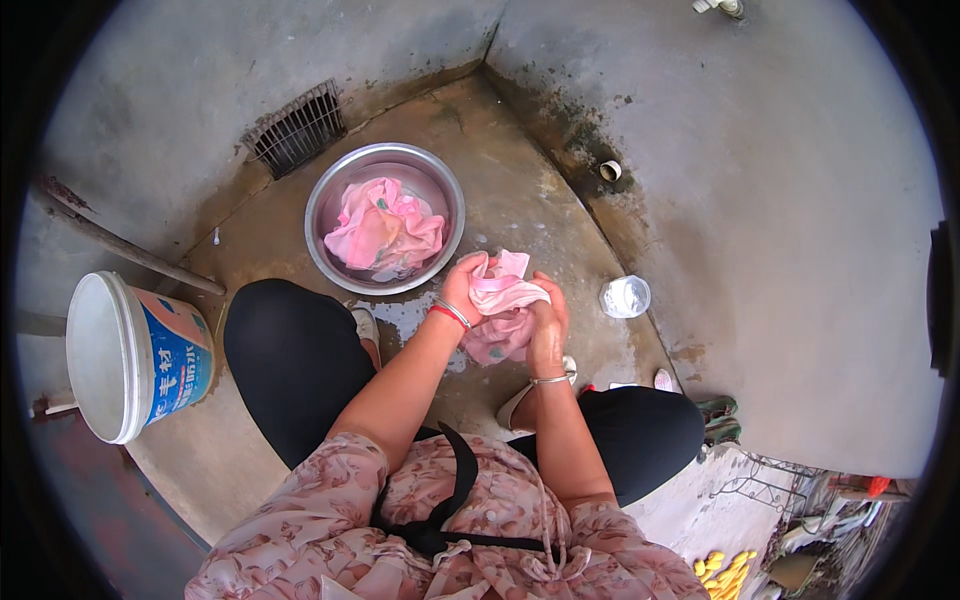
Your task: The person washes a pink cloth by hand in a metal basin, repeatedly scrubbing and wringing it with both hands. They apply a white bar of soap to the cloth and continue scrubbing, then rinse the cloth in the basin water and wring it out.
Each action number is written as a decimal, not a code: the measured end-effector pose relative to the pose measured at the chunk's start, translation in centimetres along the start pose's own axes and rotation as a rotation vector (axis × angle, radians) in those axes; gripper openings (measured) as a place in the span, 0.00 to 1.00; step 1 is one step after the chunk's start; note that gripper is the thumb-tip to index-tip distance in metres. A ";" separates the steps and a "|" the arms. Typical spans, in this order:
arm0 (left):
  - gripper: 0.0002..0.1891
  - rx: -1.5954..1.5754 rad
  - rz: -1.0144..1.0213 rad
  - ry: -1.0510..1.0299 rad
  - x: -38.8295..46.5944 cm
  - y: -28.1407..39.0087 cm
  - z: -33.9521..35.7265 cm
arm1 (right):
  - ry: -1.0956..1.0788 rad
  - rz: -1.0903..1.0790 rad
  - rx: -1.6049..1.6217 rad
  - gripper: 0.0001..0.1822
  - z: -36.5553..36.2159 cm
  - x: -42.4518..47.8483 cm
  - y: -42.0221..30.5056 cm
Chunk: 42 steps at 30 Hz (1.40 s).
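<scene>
Both hands grip one wet pink cloth garment (501, 337) above the concrete floor, between my knees. My left hand (465, 286) holds its left side, near a paler pink band. On the opposite side, my right hand (550, 330) has its fingers curled around a fold. The lower part of the cloth hangs below the hands and shows a small green patch. Just beyond my left hand stands a round metal basin (384, 289). In it lies a crumpled pink cloth (382, 225) with green patches, in shallow water.
A clear plastic container (625, 297) stands near the right wall. At left are a large white bucket (105, 360) and a leaning wooden pole (142, 255). A grated drain opening (296, 127) and a pipe end (610, 171) sit low on the walls. Green shoes (720, 420) lie at right.
</scene>
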<state>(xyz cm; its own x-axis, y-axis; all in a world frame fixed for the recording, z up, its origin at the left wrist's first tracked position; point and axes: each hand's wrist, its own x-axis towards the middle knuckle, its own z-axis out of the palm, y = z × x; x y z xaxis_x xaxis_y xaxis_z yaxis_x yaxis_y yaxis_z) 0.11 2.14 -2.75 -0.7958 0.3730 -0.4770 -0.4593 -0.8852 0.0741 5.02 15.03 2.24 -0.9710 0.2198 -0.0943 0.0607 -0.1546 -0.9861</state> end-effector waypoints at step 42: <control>0.23 -0.135 0.039 0.169 0.7 0.6 -1.9 | -0.189 0.350 -0.192 0.29 -0.2 -0.3 4.5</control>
<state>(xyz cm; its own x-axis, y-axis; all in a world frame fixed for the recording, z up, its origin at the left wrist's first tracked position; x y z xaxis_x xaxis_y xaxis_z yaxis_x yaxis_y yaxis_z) 0.03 1.35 -4.74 -0.7294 0.2955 -0.6170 -0.3632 -0.9316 -0.0167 5.63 14.47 -2.20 -0.9086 0.0035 -0.4178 0.4177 -0.0024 -0.9086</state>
